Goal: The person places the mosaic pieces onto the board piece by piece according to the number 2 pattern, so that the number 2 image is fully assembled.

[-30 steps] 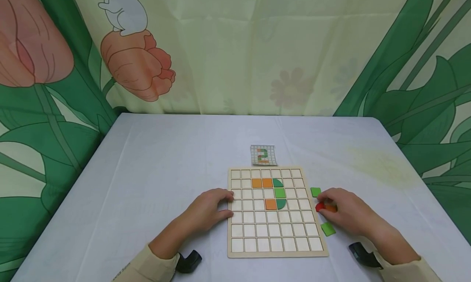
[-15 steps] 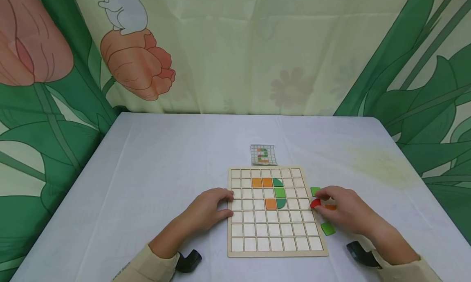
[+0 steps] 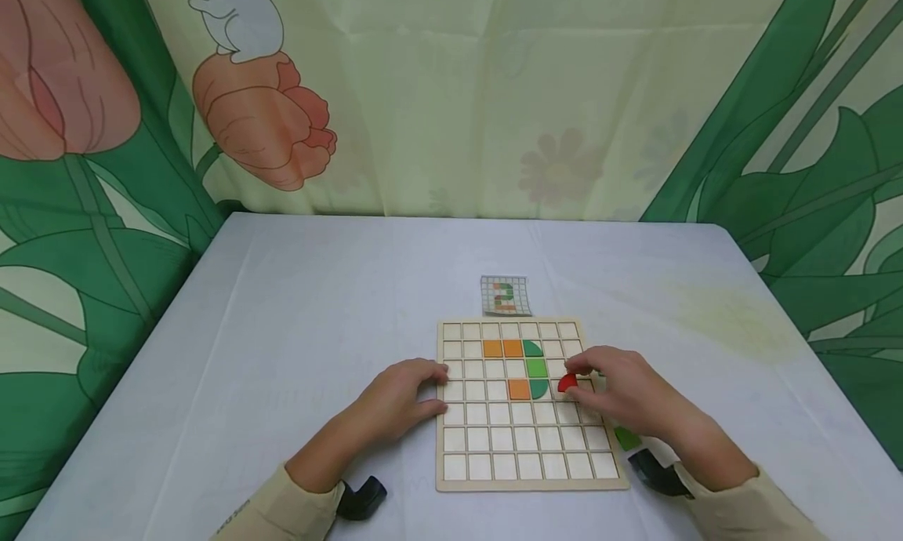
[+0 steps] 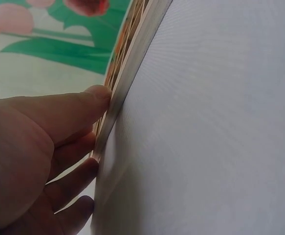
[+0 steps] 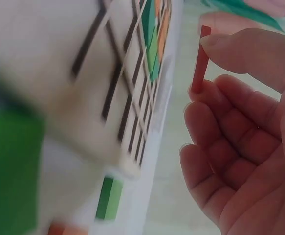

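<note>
My right hand (image 3: 628, 388) pinches a red rounded tile (image 3: 567, 382) between thumb and fingertip, over the right part of the wooden grid board (image 3: 529, 484). In the right wrist view the red tile (image 5: 201, 58) shows edge-on, lifted off the board. The other fingers curl loosely below it. My left hand (image 3: 400, 398) lies at the board's left edge, thumb and fingertips spread against the rim (image 4: 114, 110). Set in the cells are orange squares (image 3: 492, 349), a light green square (image 3: 536, 368) and dark green quarter-round tiles (image 3: 539, 389).
Behind the board lies a small pattern card (image 3: 504, 295) printed with a coloured figure. A loose green square (image 3: 626, 438) lies by the right edge, partly covered by the wrist. The right wrist view also shows a green tile (image 5: 109, 198) and an orange one (image 5: 66, 229) beside the board.
My right hand has carried the red tile left, from beside the board to over its right columns, leaving the orange piece behind. My left hand stays at the edge.
</note>
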A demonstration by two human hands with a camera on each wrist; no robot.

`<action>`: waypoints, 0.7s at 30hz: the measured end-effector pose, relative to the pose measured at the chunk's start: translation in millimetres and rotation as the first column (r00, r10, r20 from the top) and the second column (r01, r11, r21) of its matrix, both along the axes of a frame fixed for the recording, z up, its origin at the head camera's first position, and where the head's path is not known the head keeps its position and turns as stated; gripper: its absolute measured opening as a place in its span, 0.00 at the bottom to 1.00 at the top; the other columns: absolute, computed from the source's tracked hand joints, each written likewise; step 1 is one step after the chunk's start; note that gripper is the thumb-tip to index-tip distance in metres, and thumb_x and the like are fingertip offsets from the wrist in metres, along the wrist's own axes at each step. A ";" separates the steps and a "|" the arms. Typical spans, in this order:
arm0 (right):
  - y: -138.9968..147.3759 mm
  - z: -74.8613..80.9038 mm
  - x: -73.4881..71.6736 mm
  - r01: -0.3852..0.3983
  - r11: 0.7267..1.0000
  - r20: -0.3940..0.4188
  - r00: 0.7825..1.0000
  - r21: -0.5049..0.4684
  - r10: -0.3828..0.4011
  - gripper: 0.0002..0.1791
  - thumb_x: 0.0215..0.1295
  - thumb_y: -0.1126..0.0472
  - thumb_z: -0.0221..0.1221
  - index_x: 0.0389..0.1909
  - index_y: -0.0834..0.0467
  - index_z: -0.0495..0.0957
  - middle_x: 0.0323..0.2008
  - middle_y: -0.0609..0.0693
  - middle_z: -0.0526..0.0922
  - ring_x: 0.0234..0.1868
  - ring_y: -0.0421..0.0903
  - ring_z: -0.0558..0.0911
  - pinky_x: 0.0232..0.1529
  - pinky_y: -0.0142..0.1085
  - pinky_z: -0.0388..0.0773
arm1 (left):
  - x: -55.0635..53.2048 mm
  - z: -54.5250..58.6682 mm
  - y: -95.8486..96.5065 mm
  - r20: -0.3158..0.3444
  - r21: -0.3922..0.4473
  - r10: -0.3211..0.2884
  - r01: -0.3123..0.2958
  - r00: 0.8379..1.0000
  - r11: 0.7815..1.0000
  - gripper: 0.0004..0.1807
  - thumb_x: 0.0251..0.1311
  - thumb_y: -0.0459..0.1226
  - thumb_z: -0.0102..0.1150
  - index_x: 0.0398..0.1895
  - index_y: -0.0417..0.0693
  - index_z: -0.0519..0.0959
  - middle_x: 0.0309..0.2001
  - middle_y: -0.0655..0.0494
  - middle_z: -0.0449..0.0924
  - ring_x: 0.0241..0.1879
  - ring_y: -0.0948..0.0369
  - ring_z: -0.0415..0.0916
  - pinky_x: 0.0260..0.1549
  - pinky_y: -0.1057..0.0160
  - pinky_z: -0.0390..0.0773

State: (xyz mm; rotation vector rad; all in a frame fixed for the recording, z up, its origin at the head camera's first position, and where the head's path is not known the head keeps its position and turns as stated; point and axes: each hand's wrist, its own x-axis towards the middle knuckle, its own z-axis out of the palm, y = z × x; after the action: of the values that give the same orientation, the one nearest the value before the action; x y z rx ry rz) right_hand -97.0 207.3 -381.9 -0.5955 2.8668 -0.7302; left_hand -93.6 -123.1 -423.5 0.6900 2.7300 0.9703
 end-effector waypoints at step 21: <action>-56.2 -13.3 -16.8 -0.233 0.972 -0.008 0.973 -0.028 0.233 0.14 0.61 0.56 0.70 0.44 0.57 0.83 0.39 0.41 0.82 0.42 0.43 0.79 0.48 0.42 0.79 | -1.1 -2.3 -0.6 0.009 0.004 0.008 -0.008 1.000 1.000 0.17 0.58 0.36 0.71 0.50 0.44 0.81 0.55 0.52 0.81 0.60 0.53 0.74 0.61 0.50 0.72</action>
State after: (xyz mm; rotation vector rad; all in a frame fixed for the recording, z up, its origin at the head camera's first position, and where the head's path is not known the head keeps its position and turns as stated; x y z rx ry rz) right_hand -113.8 151.1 -395.2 -0.9191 2.7291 -0.7333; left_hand -94.7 -123.7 -425.8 0.6741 2.7262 0.9787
